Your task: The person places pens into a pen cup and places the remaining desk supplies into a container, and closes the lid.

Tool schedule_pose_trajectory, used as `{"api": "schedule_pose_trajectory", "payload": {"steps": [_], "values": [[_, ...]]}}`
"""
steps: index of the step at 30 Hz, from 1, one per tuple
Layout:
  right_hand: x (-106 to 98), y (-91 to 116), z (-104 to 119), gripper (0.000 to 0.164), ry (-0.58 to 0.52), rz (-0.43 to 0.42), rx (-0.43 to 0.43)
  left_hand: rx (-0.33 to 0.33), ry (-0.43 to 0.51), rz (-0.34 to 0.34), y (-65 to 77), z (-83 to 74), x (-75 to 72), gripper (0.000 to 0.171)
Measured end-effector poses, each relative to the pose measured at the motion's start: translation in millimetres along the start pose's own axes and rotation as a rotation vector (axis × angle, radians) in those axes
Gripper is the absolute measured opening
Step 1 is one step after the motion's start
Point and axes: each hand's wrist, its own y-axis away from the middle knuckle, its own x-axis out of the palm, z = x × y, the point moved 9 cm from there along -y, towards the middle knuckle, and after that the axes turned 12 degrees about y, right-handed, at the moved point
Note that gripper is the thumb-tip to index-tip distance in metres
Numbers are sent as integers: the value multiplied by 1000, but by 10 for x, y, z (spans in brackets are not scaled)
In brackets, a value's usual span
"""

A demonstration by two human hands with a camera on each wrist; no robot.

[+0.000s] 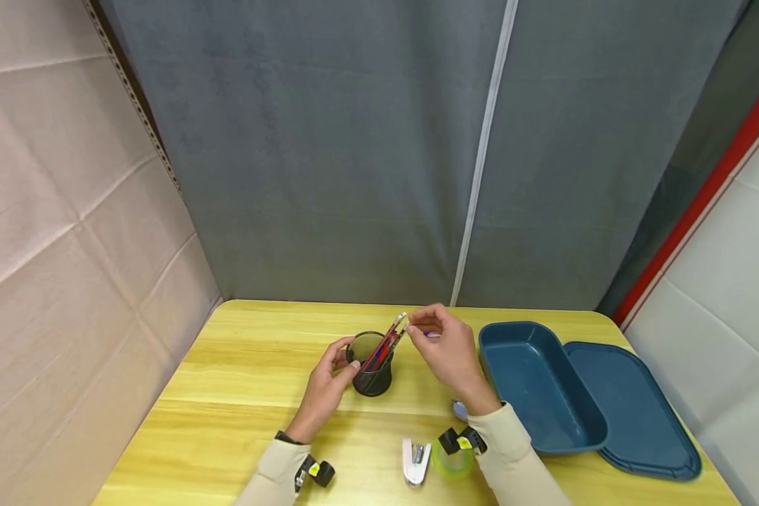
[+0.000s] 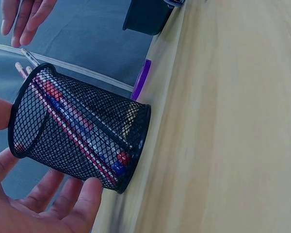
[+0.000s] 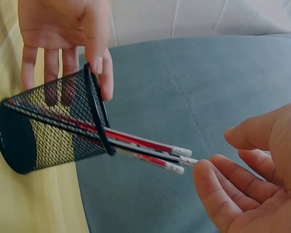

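A black mesh pen holder (image 1: 372, 384) stands on the table left of centre, several pencils (image 3: 153, 144) leaning in it with white eraser ends above the rim. Red and blue items show through the mesh (image 2: 82, 124) in the left wrist view. My left hand (image 1: 325, 386) grips the holder, thumb at the rim and fingers round the side. My right hand (image 1: 445, 348) is beside the pencil tops, its fingers loosely bent and thumb apart. One fingertip (image 3: 203, 170) is at a pencil's end; whether it touches, I cannot tell.
A deep blue bin (image 1: 540, 386) stands at the right, with its flat blue lid (image 1: 639, 414) beside it. In front are a white and pink stapler (image 1: 415, 462) and a green tape roll (image 1: 453, 465). A purple object (image 2: 141, 80) lies behind the holder.
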Motion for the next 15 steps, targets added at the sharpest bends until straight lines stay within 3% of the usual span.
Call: {"api": "schedule_pose_trajectory", "payload": {"steps": [15], "values": [[-317,43,-118,26,116,26,13,89,-62,-64,76,-229,-100,57]]}}
